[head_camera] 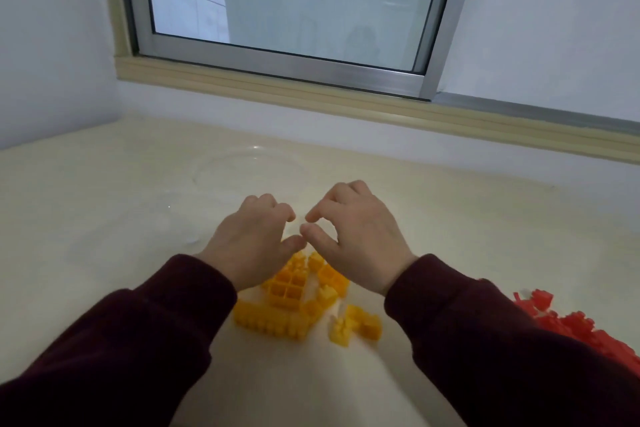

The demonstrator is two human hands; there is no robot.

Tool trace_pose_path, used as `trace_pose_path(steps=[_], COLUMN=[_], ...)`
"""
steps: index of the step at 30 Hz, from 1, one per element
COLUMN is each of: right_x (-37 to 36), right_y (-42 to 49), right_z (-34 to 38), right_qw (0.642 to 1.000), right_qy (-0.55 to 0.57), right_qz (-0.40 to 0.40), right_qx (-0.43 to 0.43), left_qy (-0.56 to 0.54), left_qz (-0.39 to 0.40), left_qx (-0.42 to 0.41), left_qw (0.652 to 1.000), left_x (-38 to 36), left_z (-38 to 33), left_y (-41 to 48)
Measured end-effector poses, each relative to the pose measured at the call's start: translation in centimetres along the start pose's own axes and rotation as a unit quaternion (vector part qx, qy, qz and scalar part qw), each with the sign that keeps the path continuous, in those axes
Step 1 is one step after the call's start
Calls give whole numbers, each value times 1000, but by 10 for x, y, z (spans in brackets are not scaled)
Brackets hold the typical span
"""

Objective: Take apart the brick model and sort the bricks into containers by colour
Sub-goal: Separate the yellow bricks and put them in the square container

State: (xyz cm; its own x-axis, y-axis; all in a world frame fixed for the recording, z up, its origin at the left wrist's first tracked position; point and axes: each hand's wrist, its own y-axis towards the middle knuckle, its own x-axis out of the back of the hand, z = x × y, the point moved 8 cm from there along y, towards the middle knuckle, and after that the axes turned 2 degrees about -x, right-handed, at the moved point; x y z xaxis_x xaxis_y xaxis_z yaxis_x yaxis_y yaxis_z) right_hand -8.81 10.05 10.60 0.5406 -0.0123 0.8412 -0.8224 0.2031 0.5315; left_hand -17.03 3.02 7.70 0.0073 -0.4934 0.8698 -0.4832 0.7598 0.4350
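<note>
- Cream bench (104,218) beneath an aluminium-framed window (277,55) carries a loose heap of yellow plastic bricks (287,298) at its middle, with several clumps joined together.
- The left hand (252,239) and right hand (353,236) hover just above the heap's far edge, thumbs nearly touching and fingers loosely curled. No brick shows in either.
- Likely step: taking up a joined yellow clump. Pin it with one hand and pry at the seam with the other, rather than tugging straight.
- A faint, clear round dish (214,170) lies beyond the hands and is probably the yellows' container.
- Keep the yellows apart from the red plastic bricks (568,322) heaped at the right edge.
</note>
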Motion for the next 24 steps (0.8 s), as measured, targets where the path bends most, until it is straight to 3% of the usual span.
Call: trace_pose_path(steps=[8, 15, 24], right_x=[-65, -128, -126], right_y=[59, 83, 99], right_z=[-14, -30, -38], right_qw=[992, 965, 970], right_qy=[-43, -81, -177], right_qz=[120, 249, 160], right_qx=[16, 15, 45], left_qy=[145, 153, 164], left_qz=[125, 153, 130], left_qx=[72, 74, -2], left_qw=[979, 973, 978], left_x=[-21, -41, -47], left_z=[58, 69, 62], left_y=[26, 32, 39])
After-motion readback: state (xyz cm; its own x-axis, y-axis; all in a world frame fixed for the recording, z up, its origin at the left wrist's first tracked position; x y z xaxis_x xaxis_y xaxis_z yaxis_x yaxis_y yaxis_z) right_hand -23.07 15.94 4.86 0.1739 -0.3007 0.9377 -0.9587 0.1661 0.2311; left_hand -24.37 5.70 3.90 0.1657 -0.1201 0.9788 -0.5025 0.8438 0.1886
